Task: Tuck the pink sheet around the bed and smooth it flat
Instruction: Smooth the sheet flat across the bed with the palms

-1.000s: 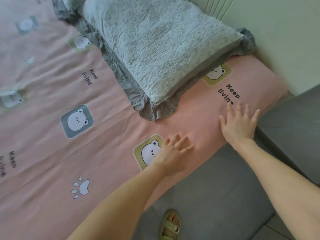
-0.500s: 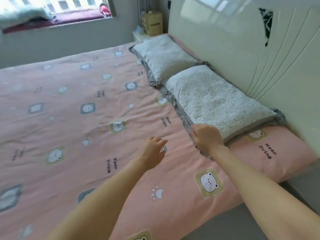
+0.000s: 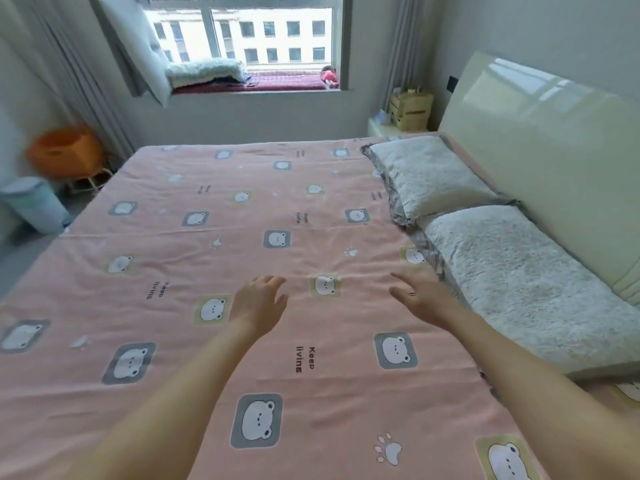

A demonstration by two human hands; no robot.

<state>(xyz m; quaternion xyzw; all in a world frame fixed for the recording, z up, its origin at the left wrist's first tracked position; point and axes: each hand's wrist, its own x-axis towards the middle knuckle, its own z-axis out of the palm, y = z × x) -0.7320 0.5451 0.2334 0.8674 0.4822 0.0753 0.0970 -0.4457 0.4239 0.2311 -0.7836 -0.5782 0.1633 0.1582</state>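
Note:
The pink sheet (image 3: 214, 278), printed with bear squares and paw marks, covers the whole bed and lies mostly flat with faint creases across the middle. My left hand (image 3: 258, 304) is stretched out over the sheet's middle, palm down, fingers loosely spread. My right hand (image 3: 420, 299) reaches out beside it, palm down with fingers extended, close to the edge of the nearer grey pillow (image 3: 526, 289). Neither hand holds anything. Whether the palms touch the sheet I cannot tell.
A second grey pillow (image 3: 429, 178) lies farther along the cream headboard (image 3: 554, 161). Beyond the bed are a window sill with folded bedding (image 3: 204, 72), a wooden box on a nightstand (image 3: 410, 109), an orange basket (image 3: 64, 152) and a pale bin (image 3: 33, 204).
My view lifted from the bed's near corner to the whole bed. Both hands left the sheet's edge and moved out over the middle of the bed; the right hand uncurled.

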